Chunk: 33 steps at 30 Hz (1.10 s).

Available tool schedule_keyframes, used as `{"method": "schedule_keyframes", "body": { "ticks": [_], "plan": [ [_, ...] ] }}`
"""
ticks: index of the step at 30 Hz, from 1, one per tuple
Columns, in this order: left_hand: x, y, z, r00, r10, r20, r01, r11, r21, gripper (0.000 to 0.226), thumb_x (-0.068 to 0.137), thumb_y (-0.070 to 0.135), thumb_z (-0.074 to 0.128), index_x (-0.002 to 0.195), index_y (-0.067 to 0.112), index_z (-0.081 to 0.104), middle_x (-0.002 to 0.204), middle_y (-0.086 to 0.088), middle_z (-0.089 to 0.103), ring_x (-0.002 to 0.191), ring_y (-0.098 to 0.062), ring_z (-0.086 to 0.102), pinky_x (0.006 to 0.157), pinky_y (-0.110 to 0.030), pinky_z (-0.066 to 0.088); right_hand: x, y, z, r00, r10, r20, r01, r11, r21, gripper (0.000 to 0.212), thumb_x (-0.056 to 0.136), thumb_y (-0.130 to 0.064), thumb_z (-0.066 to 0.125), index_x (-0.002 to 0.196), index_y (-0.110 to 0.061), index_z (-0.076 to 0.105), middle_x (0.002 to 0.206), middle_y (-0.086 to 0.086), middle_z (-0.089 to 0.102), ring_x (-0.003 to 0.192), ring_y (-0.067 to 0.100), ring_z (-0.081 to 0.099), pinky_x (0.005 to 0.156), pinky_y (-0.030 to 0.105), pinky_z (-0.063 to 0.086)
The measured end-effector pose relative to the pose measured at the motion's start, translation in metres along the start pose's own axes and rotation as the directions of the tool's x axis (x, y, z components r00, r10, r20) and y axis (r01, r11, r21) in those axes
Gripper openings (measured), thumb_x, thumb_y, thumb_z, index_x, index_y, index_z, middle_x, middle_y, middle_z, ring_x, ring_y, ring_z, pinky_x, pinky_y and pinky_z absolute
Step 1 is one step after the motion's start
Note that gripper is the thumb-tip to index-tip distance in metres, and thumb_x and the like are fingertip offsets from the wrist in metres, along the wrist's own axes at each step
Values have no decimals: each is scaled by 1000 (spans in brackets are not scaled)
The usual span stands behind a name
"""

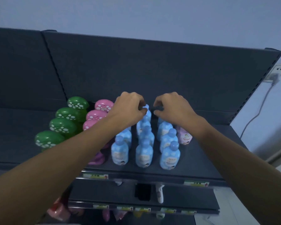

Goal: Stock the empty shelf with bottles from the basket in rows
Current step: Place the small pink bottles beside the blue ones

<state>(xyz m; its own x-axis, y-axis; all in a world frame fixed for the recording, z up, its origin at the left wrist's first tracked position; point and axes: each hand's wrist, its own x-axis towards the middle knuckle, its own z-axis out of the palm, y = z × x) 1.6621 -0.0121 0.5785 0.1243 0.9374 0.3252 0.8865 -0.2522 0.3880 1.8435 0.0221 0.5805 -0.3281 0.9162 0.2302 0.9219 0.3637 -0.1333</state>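
At the back edge of the shelf (pixel 201 168): the cap of the back blue bottle (pixel 147 114) in the middle row is pinched by the left hand (pixel 128 108). It is likely held by the top because there is little room to reach its sides between the rows.
Left hand: the fingers are curled round that small cap. The bottle is kept upright, right behind the others in its row.
Right hand (pixel 172 108): it is held just beside the left one, over the back of the right blue row. The fingers are curled, but what is gripped, if anything, cannot be told. The bottle under it is mostly hidden.
Blue bottles (pixel 143 153): three straight rows are stood from the front edge toward the back. The labels are turned forward, so they can be read.
Green mushroom-cap bottles (pixel 62 125): one row is lined up at the left side of the shelf.
Pink mushroom-cap bottles (pixel 96 115): one row is set between the green row and the blue rows. It is partly hidden by the left arm.
Lilac bottle (pixel 184 135): one is stood just right of the blue rows. A new row may be meant here.
Basket: it is not seen.
Right edge: bare shelf is left there, so more rows could be fitted.
Step, as judged: the backs of the blue rows are being filled or made neat.
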Motion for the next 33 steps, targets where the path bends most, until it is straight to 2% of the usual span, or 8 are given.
{"method": "schedule_keyframes", "body": {
  "ticks": [4,7,11,14,17,22,27,33],
  "plan": [
    [-36,-50,-41,1000,-16,-3,15,1000,-10,19,84,38,64,93,26,75,87,4,73,91,-23,67,83,-41,57,-14,-68,5,1000,3,-5,-3,1000,-8,19,82,-33,65,101,-30,68,98,-6,68,91,22,63,74,35,51],
    [-70,-91,-68,1000,11,-11,-11,1000,-23,16,83,32,67,91,21,76,82,3,74,85,-24,69,79,-40,58,-28,-124,14,1000,13,-20,-13,1000,5,21,82,-32,65,103,-31,70,100,-8,70,92,20,65,76,34,52],
    [-118,-147,-97,1000,7,18,-8,1000,5,19,86,31,71,99,18,77,92,-2,75,93,-26,68,82,-38,57,-45,-198,31,1000,-1,-22,1,1000,17,17,84,-31,66,100,-28,71,96,-9,71,96,18,63,76,34,52],
    [-153,-188,-108,999,-20,47,19,1000,22,16,85,33,70,95,22,76,90,-3,73,90,-29,68,79,-41,58,-57,-247,48,1000,-6,18,6,999,35,22,85,-32,65,106,-27,70,99,-5,72,103,19,62,79,36,53],
    [-186,-222,-113,994,-63,86,59,997,39,18,86,36,67,100,27,74,93,-4,72,90,-30,68,79,-42,59,-69,-288,68,998,-22,63,19,998,54,21,86,-31,64,105,-26,70,100,-5,72,100,21,64,79,37,53],
    [-235,-268,-109,981,-109,161,101,993,56,22,83,38,61,99,27,72,92,-4,71,86,-29,68,75,-42,59,-89,-335,109,990,-53,129,41,995,93,18,83,-29,66,100,-26,71,92,-6,69,91,20,65,76,33,53],
    [-278,-305,-76,957,-175,233,164,984,65,21,85,33,63,102,26,73,98,-5,74,92,-32,69,78,-42,59,-111,-356,161,978,-69,197,40,988,151,20,85,-29,66,104,-24,70,95,-4,69,89,20,66,75,38,57],
    [-333,-352,-9,883,-261,390,237,965,110,23,82,36,53,98,29,68,93,-1,72,90,-33,68,72,-41,58,-146,-366,240,931,-50,360,-20,982,188,22,87,-28,64,109,-28,68,100,-6,67,92,22,66,75,40,57]
  ]
}}
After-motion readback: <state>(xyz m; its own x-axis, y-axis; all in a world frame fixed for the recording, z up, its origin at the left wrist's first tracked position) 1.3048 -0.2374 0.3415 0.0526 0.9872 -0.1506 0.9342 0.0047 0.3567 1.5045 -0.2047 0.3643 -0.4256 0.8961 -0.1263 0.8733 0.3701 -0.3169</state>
